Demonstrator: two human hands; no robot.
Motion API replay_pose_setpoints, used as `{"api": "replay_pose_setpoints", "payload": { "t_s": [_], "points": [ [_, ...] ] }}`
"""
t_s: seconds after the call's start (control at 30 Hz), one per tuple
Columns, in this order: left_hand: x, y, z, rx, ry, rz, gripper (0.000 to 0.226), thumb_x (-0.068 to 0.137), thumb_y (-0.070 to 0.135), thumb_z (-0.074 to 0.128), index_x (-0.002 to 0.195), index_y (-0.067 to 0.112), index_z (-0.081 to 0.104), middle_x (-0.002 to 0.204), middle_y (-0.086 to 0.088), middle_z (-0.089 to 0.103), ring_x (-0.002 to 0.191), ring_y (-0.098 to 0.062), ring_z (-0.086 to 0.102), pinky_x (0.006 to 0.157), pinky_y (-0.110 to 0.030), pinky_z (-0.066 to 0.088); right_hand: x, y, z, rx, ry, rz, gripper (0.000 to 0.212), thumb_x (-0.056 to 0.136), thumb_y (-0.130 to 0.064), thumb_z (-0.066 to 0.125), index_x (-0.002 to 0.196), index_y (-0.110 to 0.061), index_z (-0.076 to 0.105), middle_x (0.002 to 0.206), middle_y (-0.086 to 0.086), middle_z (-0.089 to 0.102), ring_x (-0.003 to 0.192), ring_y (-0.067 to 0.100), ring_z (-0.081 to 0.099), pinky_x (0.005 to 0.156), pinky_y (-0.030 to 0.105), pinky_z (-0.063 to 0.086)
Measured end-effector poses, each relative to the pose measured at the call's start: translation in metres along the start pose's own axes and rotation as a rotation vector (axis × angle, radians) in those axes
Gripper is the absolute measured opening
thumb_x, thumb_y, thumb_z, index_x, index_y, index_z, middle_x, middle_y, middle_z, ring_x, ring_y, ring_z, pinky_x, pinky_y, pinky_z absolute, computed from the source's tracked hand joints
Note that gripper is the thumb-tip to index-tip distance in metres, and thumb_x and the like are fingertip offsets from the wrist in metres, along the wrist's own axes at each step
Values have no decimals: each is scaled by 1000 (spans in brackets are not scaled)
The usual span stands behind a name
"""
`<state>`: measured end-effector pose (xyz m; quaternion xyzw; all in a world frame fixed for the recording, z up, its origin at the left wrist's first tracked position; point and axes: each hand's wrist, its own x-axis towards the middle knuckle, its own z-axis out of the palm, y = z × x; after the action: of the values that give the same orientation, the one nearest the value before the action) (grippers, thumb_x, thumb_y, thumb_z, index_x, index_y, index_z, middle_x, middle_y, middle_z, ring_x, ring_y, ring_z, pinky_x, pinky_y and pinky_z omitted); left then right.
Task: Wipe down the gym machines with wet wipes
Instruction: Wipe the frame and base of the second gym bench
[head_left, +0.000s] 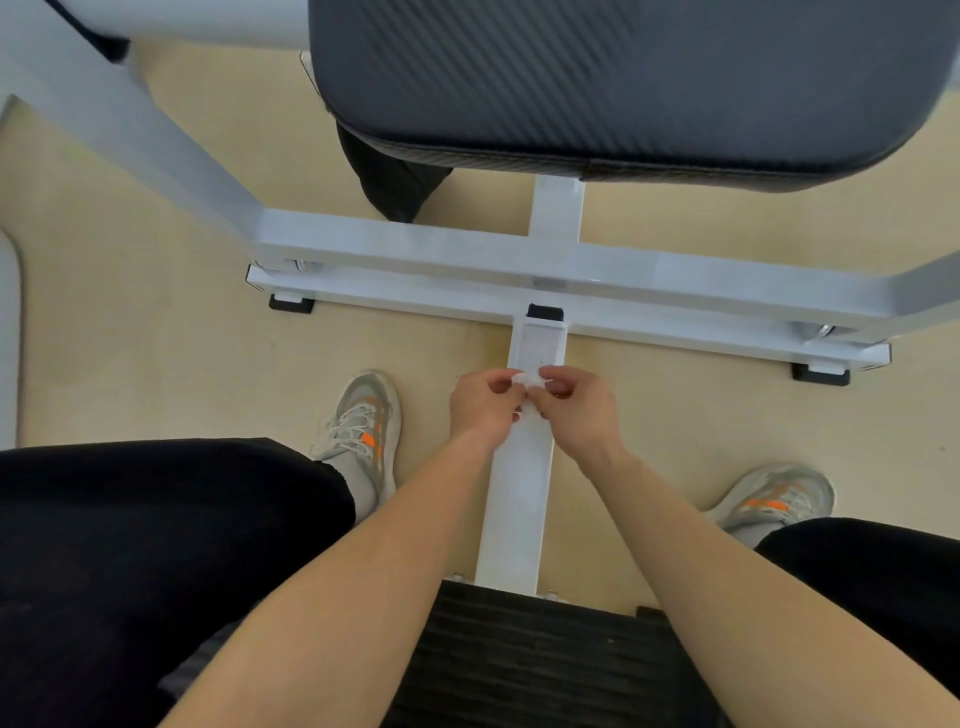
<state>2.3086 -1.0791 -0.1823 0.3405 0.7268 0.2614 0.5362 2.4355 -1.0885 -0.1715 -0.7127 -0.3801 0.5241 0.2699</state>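
Observation:
A small white wet wipe (529, 382) is bunched between both hands just above the white centre beam (517, 499) of the gym machine. My left hand (483, 408) pinches its left side with curled fingers. My right hand (576, 408) pinches the right side. Most of the wipe is hidden by my fingers. The beam runs from the black seat pad (530, 660) under me to the white cross frame (519, 260). A large dark padded cushion (623, 83) hangs above the frame at the top.
My legs in black trousers and grey-orange shoes (363, 431) stand on the beige floor either side of the beam. A white slanted frame bar (119, 130) runs at the upper left. Black rubber feet (291, 303) sit under the base bar.

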Motion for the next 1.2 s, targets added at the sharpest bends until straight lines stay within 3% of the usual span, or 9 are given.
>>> {"api": "replay_pose_setpoints", "payload": {
  "t_s": [0.13, 0.23, 0.3, 0.37, 0.5, 0.67, 0.83, 1.07, 1.2],
  "points": [
    [1, 10, 4, -179, -30, -41, 19, 95, 18, 67, 111, 9, 69, 97, -10, 74, 82, -21, 73, 76, -27, 60, 5, -4, -4, 119, 104, 29, 18, 88, -13, 70, 105, -17, 65, 91, 1, 74, 84, 14, 71, 74, 24, 54],
    [8, 11, 6, -176, -28, 0, 23, 89, 25, 76, 108, 12, 72, 95, -4, 76, 89, -17, 73, 81, -27, 59, 11, -4, -4, 168, -1, -7, 22, 94, -2, 56, 103, -12, 73, 93, 0, 77, 87, 8, 73, 82, 25, 57],
    [16, 12, 7, -34, 64, 45, 18, 86, 26, 79, 100, 19, 71, 90, 6, 73, 85, -10, 71, 78, -22, 56, 13, -4, -4, 256, -55, 18, 28, 96, 3, 49, 104, -10, 72, 98, 3, 77, 89, 10, 74, 83, 27, 58],
    [20, 18, 11, 53, 175, 78, 12, 86, 25, 77, 93, 24, 67, 86, 13, 68, 81, -2, 65, 71, -12, 48, 17, -3, -7, 256, 6, 32, 29, 95, 1, 47, 102, -13, 71, 98, 2, 75, 85, 11, 73, 80, 28, 58],
    [26, 29, 25, -12, 303, 173, 9, 86, 20, 76, 87, 19, 67, 81, 14, 65, 74, 4, 60, 65, -5, 42, 24, 9, -14, 153, 135, 58, 29, 93, -6, 47, 101, -21, 70, 93, -4, 71, 73, 9, 69, 75, 30, 57],
    [30, 25, 37, 18, 292, 182, 9, 86, 19, 78, 84, 17, 69, 77, 14, 65, 72, 3, 62, 67, -4, 44, 27, 16, -18, 109, 126, 73, 29, 92, -6, 47, 99, -21, 71, 93, -4, 71, 65, 2, 67, 69, 26, 53],
    [27, -3, 38, 155, 214, 89, 9, 87, 20, 77, 83, 18, 69, 77, 14, 63, 75, -6, 62, 77, -19, 50, 27, 23, -17, 68, 83, 101, 26, 93, -7, 49, 98, -20, 72, 95, -4, 71, 65, 1, 67, 66, 21, 50],
    [27, 34, 43, -8, 280, 174, 11, 84, 19, 80, 82, 15, 70, 75, 16, 65, 70, 5, 61, 66, -4, 44, 25, 22, -19, 59, 72, 110, 26, 93, -7, 49, 100, -17, 72, 93, -4, 72, 69, 8, 66, 66, 23, 49],
    [28, 28, 47, 6, 275, 147, 13, 84, 20, 81, 79, 16, 68, 73, 16, 64, 70, 5, 60, 65, -3, 43, 26, 21, -19, 68, 65, 112, 27, 92, -5, 48, 100, -17, 72, 92, -4, 71, 69, 8, 66, 65, 21, 49]
  ]
}}
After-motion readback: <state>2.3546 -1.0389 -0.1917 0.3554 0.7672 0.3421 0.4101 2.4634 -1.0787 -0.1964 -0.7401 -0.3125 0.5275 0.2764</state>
